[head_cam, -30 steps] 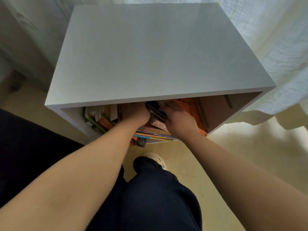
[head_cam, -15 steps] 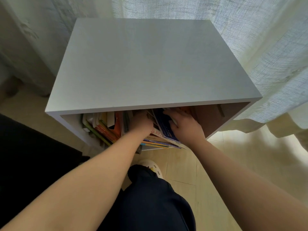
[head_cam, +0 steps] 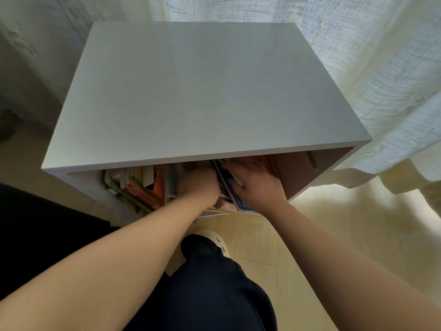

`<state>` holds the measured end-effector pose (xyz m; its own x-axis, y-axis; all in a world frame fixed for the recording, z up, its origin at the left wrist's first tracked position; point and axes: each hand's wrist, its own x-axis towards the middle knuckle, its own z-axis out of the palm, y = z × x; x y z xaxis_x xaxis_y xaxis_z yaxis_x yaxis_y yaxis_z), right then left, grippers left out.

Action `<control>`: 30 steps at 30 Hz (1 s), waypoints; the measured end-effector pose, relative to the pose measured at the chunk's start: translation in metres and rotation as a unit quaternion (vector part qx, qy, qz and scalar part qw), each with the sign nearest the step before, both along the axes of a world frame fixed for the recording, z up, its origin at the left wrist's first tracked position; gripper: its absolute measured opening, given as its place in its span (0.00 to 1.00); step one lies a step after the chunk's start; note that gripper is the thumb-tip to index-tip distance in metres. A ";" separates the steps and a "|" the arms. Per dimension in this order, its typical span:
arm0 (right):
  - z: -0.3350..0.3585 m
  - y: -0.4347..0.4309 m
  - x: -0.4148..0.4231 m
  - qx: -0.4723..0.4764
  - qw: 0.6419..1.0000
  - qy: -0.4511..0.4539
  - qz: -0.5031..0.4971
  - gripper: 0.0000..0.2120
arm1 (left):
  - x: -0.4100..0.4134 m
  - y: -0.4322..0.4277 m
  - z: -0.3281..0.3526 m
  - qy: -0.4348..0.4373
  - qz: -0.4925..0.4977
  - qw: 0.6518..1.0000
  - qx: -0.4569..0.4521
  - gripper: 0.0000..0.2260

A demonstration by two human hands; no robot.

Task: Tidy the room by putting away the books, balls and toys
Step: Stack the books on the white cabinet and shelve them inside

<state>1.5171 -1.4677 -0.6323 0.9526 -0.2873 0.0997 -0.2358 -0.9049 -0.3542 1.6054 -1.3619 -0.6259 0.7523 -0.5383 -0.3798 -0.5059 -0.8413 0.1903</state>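
Found blue book [head_cam: 229, 187] tilted inside white cabinet [head_cam: 202, 91], right of the packed books [head_cam: 143, 189], right hand [head_cam: 256, 187] flat-fingered against its cover, left hand [head_cam: 200, 186] buried between spines, grip not discernible; judged best to hold the gap, then push upright and deep.

L hand [head_cam: 201, 185] fingers hidden among books [head_cam: 143, 189], under cabinet top [head_cam: 202, 91]; grip unclear; titles blurred.

We could read no text anywhere. Small marks ran along the red book spine [head_cam: 136, 191] inside the white open-fronted wooden cabinet [head_cam: 202, 91], too blurred to make out; the blue-and-white book cover [head_cam: 232, 196] was equally illegible.
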 end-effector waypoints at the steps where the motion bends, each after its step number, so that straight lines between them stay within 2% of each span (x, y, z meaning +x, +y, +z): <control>1: 0.000 0.000 -0.001 0.004 1.000 0.025 0.005 0.21 | -0.007 0.003 0.003 -0.013 -0.031 0.999 0.023 0.12; 3: -0.003 -0.001 -0.008 0.041 0.992 0.113 0.027 0.30 | -0.013 0.010 0.000 -0.013 -0.068 0.997 0.042 0.12; 5: -0.006 -0.002 -0.018 0.065 0.981 0.178 0.040 0.43 | -0.011 0.017 -0.003 0.009 -0.076 0.997 0.012 0.12; 6: -0.009 -0.004 -0.023 0.067 0.976 0.205 0.039 0.49 | -0.008 0.020 -0.007 0.023 -0.077 0.997 -0.011 0.14; 8: -0.018 -0.006 -0.033 0.057 0.968 0.243 0.016 0.55 | -0.003 0.021 -0.017 0.045 -0.088 0.995 -0.034 0.25; 11: -0.024 -0.008 -0.039 0.090 0.969 0.228 -0.031 0.50 | -0.006 0.021 -0.026 0.098 -0.110 0.989 -0.028 0.48; 13: -0.022 -0.013 -0.036 0.136 0.971 0.188 -0.053 0.42 | -0.010 0.020 -0.030 0.099 -0.117 0.987 -0.050 0.53; 16: -0.016 -0.021 -0.029 0.189 0.965 0.147 -0.109 0.32 | -0.016 0.020 -0.031 0.005 -0.088 0.991 -0.098 0.44; 18: -0.016 -0.022 -0.025 0.182 0.965 0.143 -0.122 0.26 | -0.019 0.019 -0.029 -0.035 -0.079 0.989 -0.116 0.37; 21: -0.024 -0.013 -0.021 0.206 0.958 0.121 -0.162 0.25 | -0.024 0.016 -0.024 -0.064 -0.120 0.987 -0.087 0.26; 24: -0.031 -0.002 -0.022 0.257 0.939 0.077 -0.213 0.27 | -0.027 0.019 -0.019 -0.034 -0.122 0.988 -0.093 0.20; 27: -0.036 0.004 -0.024 0.273 0.933 0.064 -0.225 0.25 | -0.025 0.018 -0.013 0.018 -0.077 0.990 -0.115 0.15; 29: -0.037 0.006 -0.028 0.286 0.930 0.059 -0.223 0.23 | -0.021 0.010 -0.008 0.058 0.002 0.991 -0.120 0.10; 30: -0.037 0.008 -0.032 0.301 0.926 0.052 -0.221 0.21 | -0.019 0.008 -0.004 0.091 0.085 0.982 -0.140 0.07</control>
<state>1.4850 -1.4601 -0.6697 0.7235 -0.6258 -0.2915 -0.5980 -0.3571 -0.7176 1.5866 -1.3543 -0.6302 0.7740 -0.5131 -0.3709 -0.2983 -0.8122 0.5013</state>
